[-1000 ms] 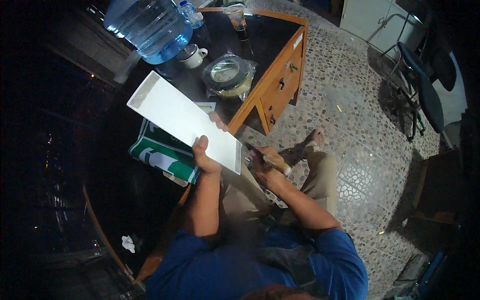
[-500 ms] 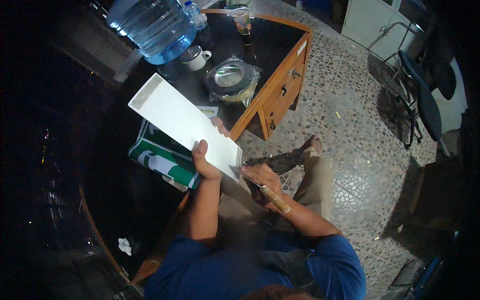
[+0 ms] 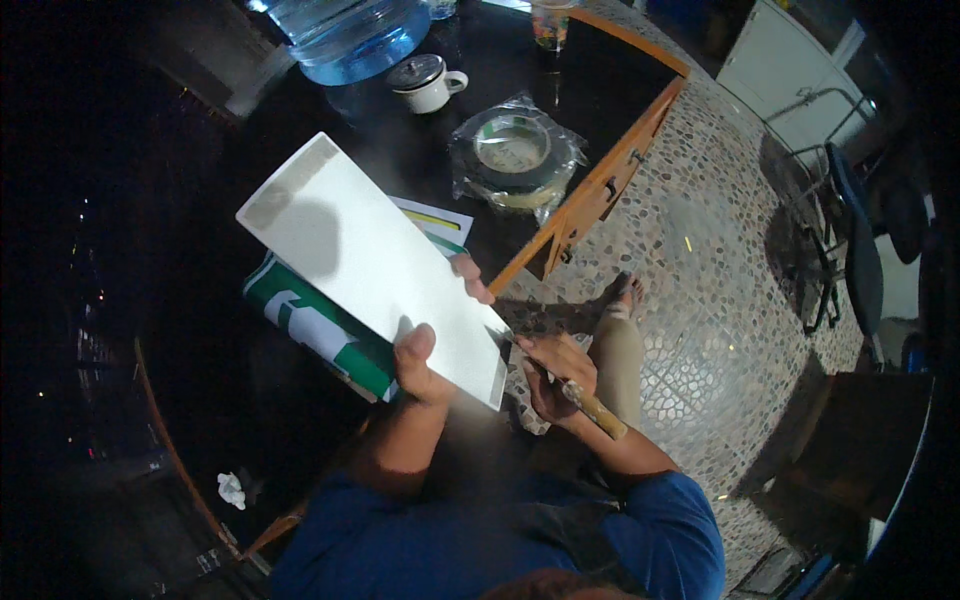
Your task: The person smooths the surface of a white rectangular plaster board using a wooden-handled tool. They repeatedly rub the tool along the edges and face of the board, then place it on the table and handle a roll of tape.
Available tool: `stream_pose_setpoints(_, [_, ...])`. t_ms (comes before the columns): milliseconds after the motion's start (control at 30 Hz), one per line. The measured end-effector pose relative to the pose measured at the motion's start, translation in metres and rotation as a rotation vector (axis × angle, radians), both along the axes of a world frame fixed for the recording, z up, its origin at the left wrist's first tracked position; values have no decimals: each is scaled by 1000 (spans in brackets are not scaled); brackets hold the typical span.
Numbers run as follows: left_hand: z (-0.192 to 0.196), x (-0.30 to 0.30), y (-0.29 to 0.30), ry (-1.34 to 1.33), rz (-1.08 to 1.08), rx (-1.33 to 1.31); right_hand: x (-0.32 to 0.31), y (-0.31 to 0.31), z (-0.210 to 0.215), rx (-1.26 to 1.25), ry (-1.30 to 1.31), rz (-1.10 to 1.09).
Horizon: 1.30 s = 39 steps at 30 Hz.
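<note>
A long white board [image 3: 370, 280] with a grey strip across each end slants over the desk. My left hand [image 3: 425, 365] is closed around its lower part, thumb on the white face and fingertips curled over the far edge. My right hand [image 3: 560, 370] is at the board's lower right corner, closed on a slim tool with a worn wooden handle [image 3: 597, 410]. The handle sticks out towards my wrist. The tool's thin front part points at the board's end, but my fingers hide most of it. Beneath the board lies a green and white folded cloth or bag [image 3: 320, 330].
On the dark desk [image 3: 300, 420] are tape rolls in clear plastic [image 3: 515, 160], a white lidded mug [image 3: 428, 85], a large blue water bottle [image 3: 350, 35], a plastic cup [image 3: 551, 25] and crumpled white tissue [image 3: 231, 490]. A black chair [image 3: 855, 250] stands right on the pebbled floor.
My view has shifted, so the desk items sit higher and further right. The board stays in my left hand. My right hand with the tool has turned slightly, showing more of the wooden handle.
</note>
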State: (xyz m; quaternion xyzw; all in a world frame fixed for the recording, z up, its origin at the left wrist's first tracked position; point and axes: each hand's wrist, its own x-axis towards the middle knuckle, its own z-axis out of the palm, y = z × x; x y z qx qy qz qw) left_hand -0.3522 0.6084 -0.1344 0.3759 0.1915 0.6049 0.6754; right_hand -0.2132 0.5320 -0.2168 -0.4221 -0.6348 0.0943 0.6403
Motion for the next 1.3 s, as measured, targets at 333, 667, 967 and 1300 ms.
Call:
stream_pose_setpoints(333, [-6, 3, 0, 2, 85, 39, 12, 2, 35, -69, -69, 13])
stream_pose_setpoints(667, [0, 6, 10, -66, 140, -103, 25, -11, 14, 2, -82, 25])
stream_pose_setpoints(967, [13, -1, 13, -141, 182, 6, 19, -10, 28, 64, -243, 128])
stream_pose_setpoints(1300, [10, 3, 21, -102, 128, 188, 33, 12, 38, 81, -352, 293])
